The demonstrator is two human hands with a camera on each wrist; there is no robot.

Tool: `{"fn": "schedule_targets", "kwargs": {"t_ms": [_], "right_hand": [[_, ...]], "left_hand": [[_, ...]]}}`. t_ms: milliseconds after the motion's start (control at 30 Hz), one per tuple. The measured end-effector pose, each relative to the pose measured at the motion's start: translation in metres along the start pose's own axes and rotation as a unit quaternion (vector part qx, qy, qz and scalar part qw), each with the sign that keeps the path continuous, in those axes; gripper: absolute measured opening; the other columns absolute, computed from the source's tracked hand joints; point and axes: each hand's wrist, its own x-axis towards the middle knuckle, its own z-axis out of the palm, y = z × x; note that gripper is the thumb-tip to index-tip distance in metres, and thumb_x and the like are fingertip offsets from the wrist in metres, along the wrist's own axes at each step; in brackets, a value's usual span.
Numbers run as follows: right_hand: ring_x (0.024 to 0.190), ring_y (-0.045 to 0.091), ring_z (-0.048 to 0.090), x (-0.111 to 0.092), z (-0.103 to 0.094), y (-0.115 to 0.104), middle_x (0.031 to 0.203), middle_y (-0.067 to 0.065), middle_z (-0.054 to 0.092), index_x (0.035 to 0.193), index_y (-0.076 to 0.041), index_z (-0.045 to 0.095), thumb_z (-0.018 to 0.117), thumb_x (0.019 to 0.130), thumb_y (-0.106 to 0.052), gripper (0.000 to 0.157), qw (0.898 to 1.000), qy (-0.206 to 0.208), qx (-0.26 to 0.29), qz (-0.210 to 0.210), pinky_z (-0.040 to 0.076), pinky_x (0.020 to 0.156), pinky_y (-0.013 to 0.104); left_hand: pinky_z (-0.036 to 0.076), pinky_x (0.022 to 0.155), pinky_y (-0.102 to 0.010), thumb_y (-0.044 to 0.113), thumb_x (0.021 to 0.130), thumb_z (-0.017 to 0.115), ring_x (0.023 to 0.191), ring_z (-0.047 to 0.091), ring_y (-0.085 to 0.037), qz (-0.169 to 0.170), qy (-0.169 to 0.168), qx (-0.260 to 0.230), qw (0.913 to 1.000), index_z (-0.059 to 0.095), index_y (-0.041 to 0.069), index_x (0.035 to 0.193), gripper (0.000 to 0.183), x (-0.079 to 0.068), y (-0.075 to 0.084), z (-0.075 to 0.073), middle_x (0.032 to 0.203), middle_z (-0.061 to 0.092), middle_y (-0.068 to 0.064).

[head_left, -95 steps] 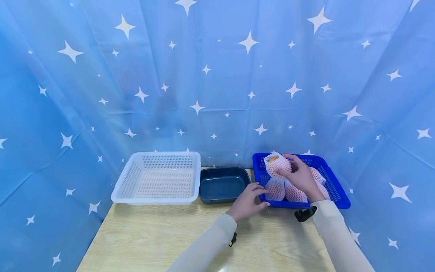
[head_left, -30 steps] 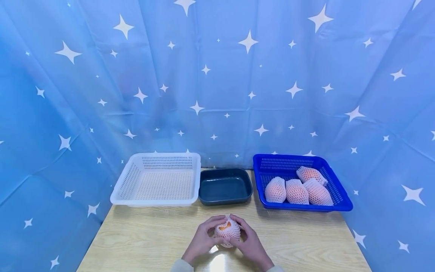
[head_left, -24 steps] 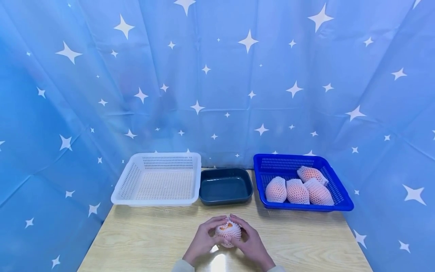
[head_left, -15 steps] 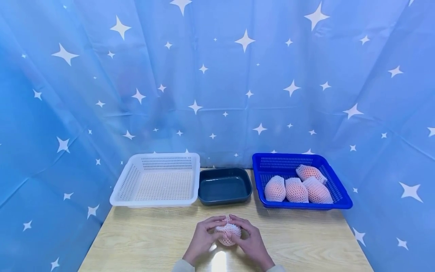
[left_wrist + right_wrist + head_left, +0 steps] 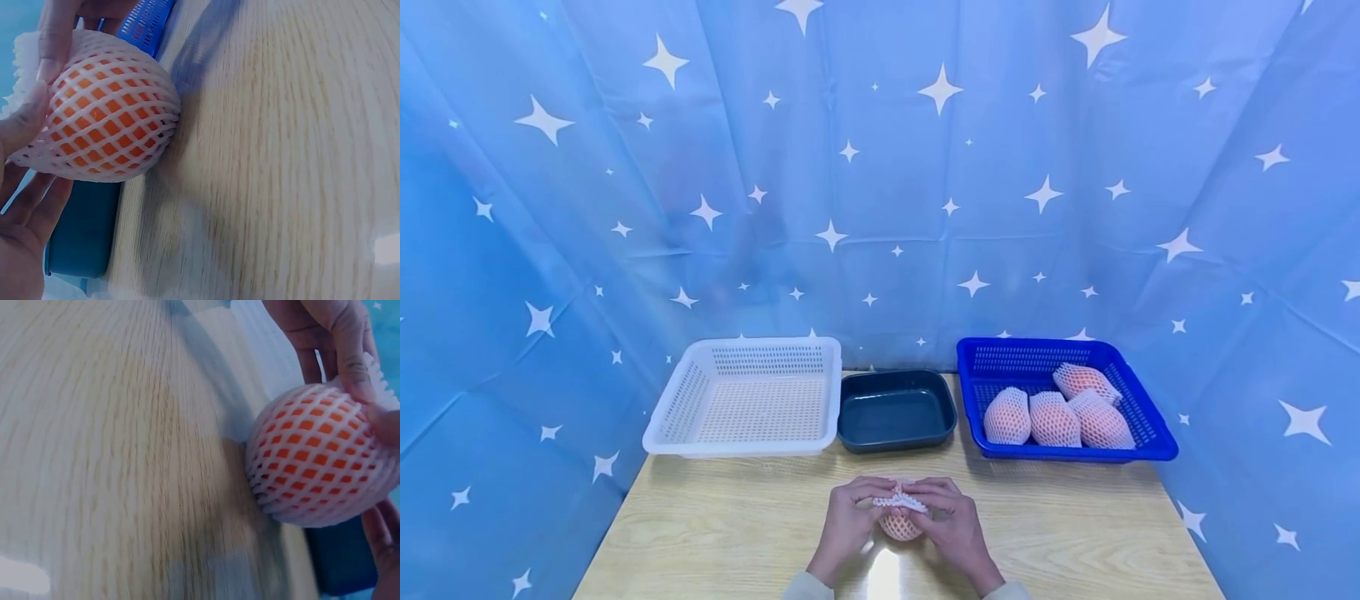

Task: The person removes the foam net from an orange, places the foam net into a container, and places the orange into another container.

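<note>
An orange-coloured fruit in a white foam net sleeve (image 5: 900, 527) is between the two hands, low in the middle of the head view. My left hand (image 5: 846, 523) pinches the near-left edge of the sleeve between thumb and fingers. From the other side, my right hand (image 5: 956, 525) pinches the sleeve the same way. The net's rim is folded outward into a flattened lip between the fingertips. Both wrist views show the fruit's orange surface (image 5: 103, 128) through the mesh. Its underside is close over the wooden table (image 5: 112, 456).
Behind the hands stands a dark teal dish (image 5: 897, 444). A white perforated basket (image 5: 741, 444) is to its left. The blue basket (image 5: 1078, 454) at right holds several net-wrapped fruits (image 5: 1056, 421). A star-patterned blue curtain (image 5: 880, 192) closes off the back and sides.
The right hand has brought the wrapped fruit from the blue basket to the front middle, and both hands took hold. Lately the fingers have drawn closer and spread the net's rim outward.
</note>
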Motion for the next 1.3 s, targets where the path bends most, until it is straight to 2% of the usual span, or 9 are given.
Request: {"fn": "schedule_targets", "kwargs": {"t_ms": [100,300,533,633,733,900,1000,1167,1300], "right_hand": [[0.102,0.026,0.066,0.000,0.002,-0.002,0.101,0.003,0.080,0.100,-0.011,0.082,0.087,0.077,-0.004,0.024,1.000,0.014,0.010,0.015,0.052,0.094,0.016],[0.092,0.010,0.066,-0.001,0.007,-0.006,0.089,-0.007,0.078,0.095,-0.018,0.083,0.085,0.075,0.002,0.028,0.994,0.043,0.016,0.102,0.054,0.089,0.018],[0.086,0.009,0.068,-0.003,0.009,-0.006,0.092,0.001,0.080,0.096,-0.016,0.082,0.081,0.078,0.008,0.030,0.996,0.061,0.036,0.063,0.056,0.080,0.016],[0.087,0.009,0.068,-0.003,0.008,-0.005,0.094,0.001,0.080,0.098,-0.016,0.081,0.081,0.078,0.007,0.030,0.997,0.058,0.038,0.044,0.056,0.078,0.016],[0.092,0.010,0.069,-0.003,0.005,-0.003,0.100,0.001,0.079,0.104,-0.016,0.080,0.081,0.081,0.005,0.032,0.998,0.036,0.040,0.030,0.053,0.089,0.014],[0.103,0.011,0.068,-0.005,-0.002,0.001,0.113,0.004,0.074,0.117,-0.014,0.075,0.071,0.079,0.016,0.049,0.997,-0.028,0.064,0.023,0.054,0.091,0.018],[0.106,0.013,0.067,-0.006,-0.006,0.001,0.118,0.009,0.070,0.121,-0.012,0.073,0.069,0.078,0.018,0.052,0.994,-0.057,0.090,0.025,0.060,0.082,0.025],[0.096,0.014,0.068,-0.006,-0.008,-0.001,0.115,0.013,0.068,0.120,-0.009,0.071,0.079,0.085,0.000,0.037,0.988,-0.068,0.126,0.059,0.063,0.078,0.028],[0.086,0.021,0.066,-0.005,-0.005,0.000,0.108,0.010,0.067,0.120,-0.009,0.070,0.087,0.079,-0.010,0.044,0.992,-0.051,0.097,0.062,0.062,0.072,0.028]], "left_hand": [[0.056,0.102,-0.030,0.004,0.080,0.082,0.103,0.072,-0.011,0.002,0.016,0.007,0.9998,0.082,0.017,0.093,0.018,0.000,0.001,0.001,0.104,0.080,0.005],[0.059,0.090,-0.025,0.000,0.081,0.080,0.089,0.071,-0.004,0.011,0.046,0.022,0.9987,0.081,0.022,0.087,0.022,0.000,0.004,0.003,0.089,0.078,0.009],[0.059,0.090,-0.026,-0.018,0.072,0.074,0.087,0.071,-0.010,0.040,0.095,0.011,0.9946,0.080,0.019,0.084,0.040,-0.001,0.004,0.010,0.087,0.077,0.005],[0.059,0.094,-0.027,-0.016,0.072,0.076,0.090,0.071,-0.010,0.052,0.109,0.015,0.9925,0.080,0.020,0.085,0.039,-0.001,0.003,0.012,0.090,0.078,0.006],[0.059,0.092,-0.026,-0.012,0.072,0.080,0.091,0.070,-0.008,0.062,0.122,0.023,0.9903,0.080,0.021,0.088,0.036,0.000,-0.001,0.011,0.092,0.078,0.008],[0.062,0.086,-0.029,0.000,0.076,0.086,0.094,0.071,-0.011,0.079,0.117,0.041,0.9891,0.078,0.013,0.101,0.029,0.002,-0.009,0.007,0.100,0.077,0.000],[0.064,0.086,-0.035,0.008,0.077,0.088,0.097,0.070,-0.012,0.057,0.107,0.032,0.9921,0.074,0.010,0.108,0.035,0.001,-0.010,0.005,0.105,0.075,-0.005],[0.065,0.081,-0.032,0.013,0.076,0.090,0.090,0.071,-0.012,-0.014,0.114,-0.027,0.9930,0.072,0.013,0.099,0.028,-0.001,-0.009,0.004,0.098,0.074,-0.005],[0.065,0.082,-0.029,0.015,0.079,0.088,0.088,0.074,-0.018,-0.011,0.088,-0.067,0.9937,0.075,0.013,0.095,0.020,-0.001,-0.008,0.005,0.098,0.076,-0.008]]}}
